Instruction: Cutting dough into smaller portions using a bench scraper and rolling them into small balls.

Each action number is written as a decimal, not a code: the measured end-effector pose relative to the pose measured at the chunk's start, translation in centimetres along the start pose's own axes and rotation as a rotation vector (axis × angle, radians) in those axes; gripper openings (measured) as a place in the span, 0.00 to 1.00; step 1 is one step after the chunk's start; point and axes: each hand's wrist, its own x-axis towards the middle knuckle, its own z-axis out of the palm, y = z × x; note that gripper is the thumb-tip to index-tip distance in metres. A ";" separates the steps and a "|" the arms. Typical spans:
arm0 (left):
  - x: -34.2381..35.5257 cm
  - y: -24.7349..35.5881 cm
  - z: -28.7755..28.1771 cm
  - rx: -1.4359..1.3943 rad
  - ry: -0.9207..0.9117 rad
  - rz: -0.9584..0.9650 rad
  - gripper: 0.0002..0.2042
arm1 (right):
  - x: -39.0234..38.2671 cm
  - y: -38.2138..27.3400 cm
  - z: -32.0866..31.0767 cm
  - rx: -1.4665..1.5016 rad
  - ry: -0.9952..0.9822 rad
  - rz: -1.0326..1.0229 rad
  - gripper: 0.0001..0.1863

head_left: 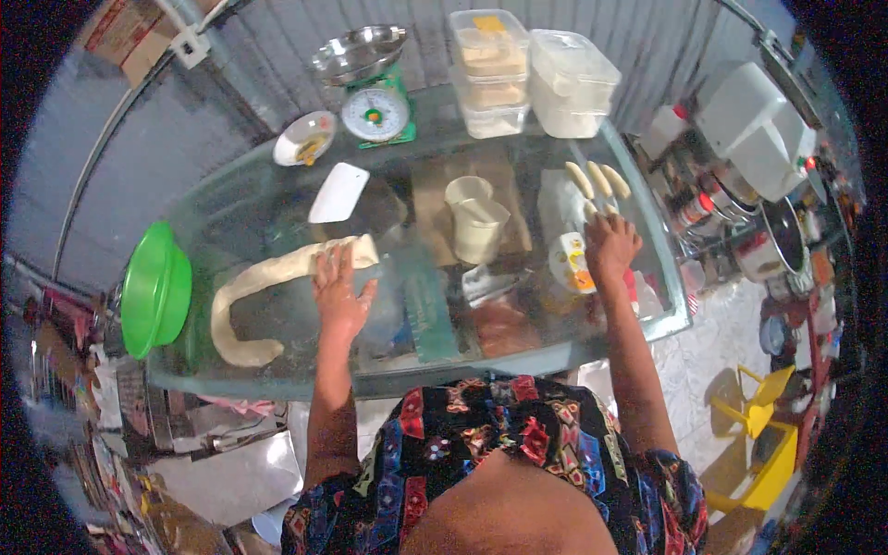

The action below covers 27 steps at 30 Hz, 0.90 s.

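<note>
A long, pale rope of dough (259,275) lies curved like a hook on the glass tabletop at the left. My left hand (342,287) rests over it near its cut right end, fingers spread and palm down. At the right, short finger-shaped dough pieces (599,178) lie side by side on a pale sheet. My right hand (612,242) reaches to their near end, its fingers bent down onto a small piece of dough (590,212). The fingertips partly hide that piece. A white rectangular scraper (339,192) lies beyond the dough rope.
A green basin (157,291) stands at the left edge. Along the back are a bowl (304,139), a dial scale (375,116) with a metal pan, and stacked plastic tubs (490,74). Cream-coloured cups (478,222) stand mid-table; a patterned white container (572,264) sits beside my right wrist.
</note>
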 end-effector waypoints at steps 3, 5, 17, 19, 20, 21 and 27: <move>0.0 -0.5 1.5 0.001 -0.054 -0.049 0.39 | -0.5 0.5 -0.1 -0.094 -0.123 0.035 0.20; -0.1 -0.5 1.5 -0.020 -0.051 -0.060 0.39 | -0.4 0.6 -0.7 -0.089 -0.190 0.065 0.25; 4.1 -5.0 1.3 0.005 -0.087 0.112 0.36 | 1.2 -19.6 -2.8 0.784 -0.299 -0.588 0.29; 4.2 -4.9 0.7 -0.029 -0.122 0.133 0.33 | 0.6 -23.0 -1.9 0.810 -0.377 -0.685 0.29; 4.0 -5.0 0.7 -0.031 -0.114 0.113 0.33 | 0.3 -24.7 -1.1 0.820 -0.457 -0.745 0.31; 4.1 -5.0 0.8 -0.039 -0.070 0.142 0.32 | 0.1 -26.0 -0.5 0.825 -0.536 -0.803 0.33; 3.7 -5.5 1.5 -0.085 0.063 0.129 0.28 | -0.6 -31.4 2.1 0.793 -0.559 -0.840 0.31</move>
